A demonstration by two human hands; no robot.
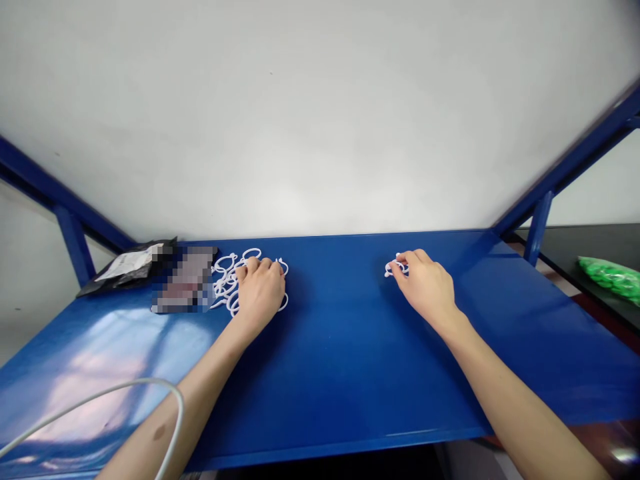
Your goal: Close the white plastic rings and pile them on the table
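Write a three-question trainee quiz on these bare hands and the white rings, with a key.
1. Which is nearest the left hand?
A) a glossy green wrapped bundle
B) a loose pile of thin white plastic-looking rings
C) a slanted blue metal beam

2. True or false: the right hand pinches a small white ring piece apart from that pile.

3. Fill in: on the left of the smooth blue tabletop, a flat black plastic pouch bears a ____ label.

Key: 1. B; 2. True; 3. white.
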